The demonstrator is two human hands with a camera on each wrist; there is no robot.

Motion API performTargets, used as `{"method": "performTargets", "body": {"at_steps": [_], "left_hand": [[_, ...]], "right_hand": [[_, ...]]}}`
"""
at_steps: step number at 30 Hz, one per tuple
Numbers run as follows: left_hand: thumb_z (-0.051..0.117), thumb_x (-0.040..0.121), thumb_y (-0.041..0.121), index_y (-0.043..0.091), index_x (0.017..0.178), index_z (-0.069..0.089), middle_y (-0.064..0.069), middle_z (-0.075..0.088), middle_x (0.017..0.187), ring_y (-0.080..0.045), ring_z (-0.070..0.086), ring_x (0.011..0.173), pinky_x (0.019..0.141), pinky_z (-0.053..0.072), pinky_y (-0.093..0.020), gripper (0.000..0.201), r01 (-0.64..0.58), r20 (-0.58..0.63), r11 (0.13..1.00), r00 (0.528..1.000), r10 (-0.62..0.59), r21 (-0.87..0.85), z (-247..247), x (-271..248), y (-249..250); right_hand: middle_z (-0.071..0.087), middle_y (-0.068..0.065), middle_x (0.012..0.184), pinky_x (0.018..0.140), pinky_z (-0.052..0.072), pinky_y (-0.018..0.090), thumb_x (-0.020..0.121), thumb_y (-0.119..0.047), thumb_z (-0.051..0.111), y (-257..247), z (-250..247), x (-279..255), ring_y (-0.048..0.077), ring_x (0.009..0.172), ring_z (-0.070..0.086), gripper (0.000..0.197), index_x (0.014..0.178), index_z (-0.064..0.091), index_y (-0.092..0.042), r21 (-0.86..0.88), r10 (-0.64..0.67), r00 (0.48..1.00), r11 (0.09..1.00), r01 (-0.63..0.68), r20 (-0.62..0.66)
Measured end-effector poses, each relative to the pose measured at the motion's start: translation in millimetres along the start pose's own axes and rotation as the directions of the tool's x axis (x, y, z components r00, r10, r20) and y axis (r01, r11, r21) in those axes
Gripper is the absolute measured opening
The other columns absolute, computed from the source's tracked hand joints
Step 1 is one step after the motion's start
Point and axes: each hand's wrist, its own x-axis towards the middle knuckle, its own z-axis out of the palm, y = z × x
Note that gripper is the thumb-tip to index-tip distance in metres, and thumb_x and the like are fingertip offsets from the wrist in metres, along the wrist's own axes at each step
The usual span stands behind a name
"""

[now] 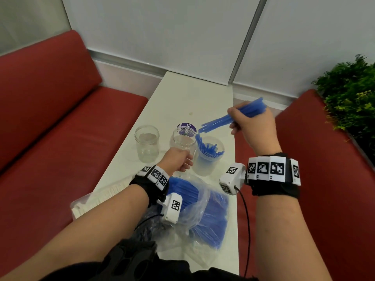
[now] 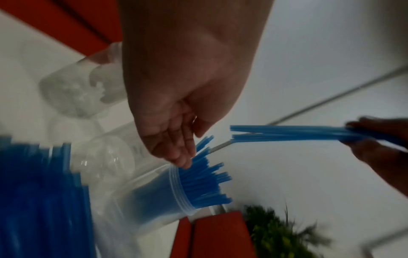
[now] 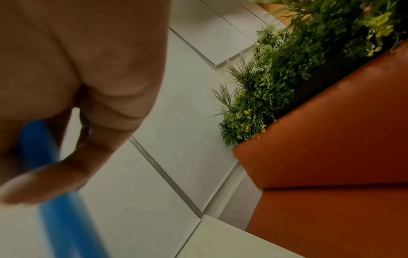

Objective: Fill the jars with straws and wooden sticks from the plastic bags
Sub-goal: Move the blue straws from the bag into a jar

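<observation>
Above the white table [image 1: 182,94], over the right-hand jar [image 1: 209,159]: right hand [image 1: 254,128] clamped round a bundle of blue straws [image 1: 233,116], fingers curled about its middle. Long axis of the bundle nearly level, tilted a little, lower ends aimed left and down toward the jar mouth, upper ends off to the far right. Lower ends splayed into two groups in the left wrist view, not squared up.

Left hand [image 1: 178,159] relaxed, fingers straight, holding nothing; fingertips [image 2: 183,162] at the jar rim, touching or just beside the straws already standing in the jar [image 1: 209,150]. Those lean fanwise, tips pointing up and out of the mouth.

Likely trouble, as a judgement:
- Bundle too flat for the mouth; without tipping closer to upright, ends apt to strike the rim or the leaning straws and skid out onto the table
- Splayed ends apt to straddle the rim, some inside, some outside
- Light plastic jar with no grip on its wall; a sideways push from the bundle could tip or slide it toward the near table edge
- Jar already well filled, so jamming possible

Elsewhere: two clear jars [image 1: 147,142] to the left, no straws or sticks visible in them; bag of blue straws [image 1: 209,216] near the body; pale bag [image 1: 97,197], probably the wooden sticks, at its left
</observation>
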Motion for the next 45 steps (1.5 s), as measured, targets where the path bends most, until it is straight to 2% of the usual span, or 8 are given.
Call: {"method": "performTargets", "body": {"at_steps": [5, 16, 22, 27, 33, 37, 41, 45], "left_hand": [[0.053, 0.094, 0.011, -0.005, 0.098, 0.071, -0.017, 0.072, 0.097, -0.028, 0.067, 0.09, 0.082, 0.055, -0.035, 0.024, -0.273, 0.248, 0.52, 0.961, 0.119, 0.809, 4, -7, -4], [0.073, 0.086, 0.028, 0.004, 0.121, 0.06, -0.013, 0.059, 0.119, -0.031, 0.057, 0.111, 0.085, 0.051, -0.04, 0.044, -0.461, 0.451, -0.122, 0.887, -0.103, 0.879, 22, -8, -47], [0.045, 0.095, 0.0, 0.003, 0.115, 0.063, -0.016, 0.063, 0.119, -0.033, 0.063, 0.105, 0.085, 0.051, -0.038, 0.027, -0.435, 0.439, -0.166, 0.898, -0.013, 0.885, 22, -12, -52], [0.045, 0.094, -0.001, 0.004, 0.112, 0.065, -0.013, 0.065, 0.116, -0.032, 0.065, 0.103, 0.08, 0.05, -0.036, 0.028, -0.391, 0.407, -0.244, 0.913, 0.015, 0.887, 24, -15, -44], [0.042, 0.099, 0.004, 0.006, 0.123, 0.061, -0.011, 0.061, 0.125, -0.029, 0.06, 0.113, 0.091, 0.048, -0.038, 0.03, -0.332, 0.35, -0.266, 0.937, 0.021, 0.905, 22, -19, -39], [0.044, 0.1, 0.006, 0.006, 0.131, 0.055, -0.012, 0.056, 0.132, -0.03, 0.056, 0.12, 0.097, 0.048, -0.038, 0.033, -0.296, 0.299, -0.229, 0.954, -0.023, 0.927, 18, -22, -29], [0.048, 0.099, 0.006, 0.003, 0.133, 0.052, -0.012, 0.057, 0.131, -0.028, 0.058, 0.119, 0.097, 0.047, -0.037, 0.035, -0.283, 0.272, -0.209, 0.959, -0.084, 0.936, 19, -31, -5], [0.049, 0.098, 0.007, 0.0, 0.12, 0.061, -0.013, 0.064, 0.12, -0.028, 0.062, 0.11, 0.09, 0.047, -0.034, 0.027, -0.301, 0.294, -0.201, 0.954, -0.065, 0.932, 19, -44, 26]], "right_hand": [[0.07, 0.015, 0.067, 0.051, 0.055, 0.026, 0.091, -0.012, 0.065, 51, 31, 9, 0.017, 0.047, 0.066, 0.018, 0.078, 0.07, -0.002, -0.114, 0.07, 0.958, 0.988, -0.105, -0.278], [0.06, 0.015, 0.115, 0.082, 0.059, 0.047, 0.084, -0.01, 0.08, 111, 72, -8, 0.038, 0.092, 0.068, 0.056, 0.134, 0.055, -0.015, -0.116, 0.296, 0.95, 0.945, -0.307, -0.102], [0.047, 0.012, 0.144, 0.104, 0.042, 0.041, 0.102, -0.022, 0.055, 116, 78, -26, 0.03, 0.127, 0.048, 0.041, 0.143, 0.051, -0.015, -0.428, -0.013, 0.982, 0.901, -0.071, -0.19], [0.008, 0.003, 0.17, 0.121, 0.016, 0.054, 0.105, -0.028, 0.046, 131, 84, -41, 0.037, 0.155, 0.002, 0.068, 0.162, 0.01, -0.022, -0.685, 0.278, 0.955, 0.717, -0.132, 0.107], [0.054, 0.008, 0.138, 0.101, 0.038, 0.043, 0.091, -0.002, 0.052, 128, 79, -55, 0.028, 0.128, 0.048, 0.049, 0.136, 0.055, -0.021, -0.436, -0.078, 0.962, 0.899, -0.046, -0.263], [0.07, 0.011, 0.084, 0.075, 0.053, 0.034, 0.086, 0.005, 0.049, 126, 80, -66, 0.015, 0.074, 0.064, 0.031, 0.096, 0.067, -0.017, -0.179, 0.133, 0.969, 0.979, -0.096, 0.207], [0.066, 0.006, 0.125, 0.093, 0.048, 0.026, 0.083, 0.002, 0.062, 139, 89, -84, 0.02, 0.114, 0.061, 0.058, 0.136, 0.054, -0.017, -0.419, 0.367, 0.717, 0.901, -0.114, 0.593], [0.066, 0.008, 0.129, 0.091, 0.046, 0.028, 0.084, -0.012, 0.072, 154, 99, -98, 0.025, 0.116, 0.062, 0.054, 0.136, 0.057, -0.016, -0.527, 0.373, 0.756, 0.849, -0.044, 0.538]]}}
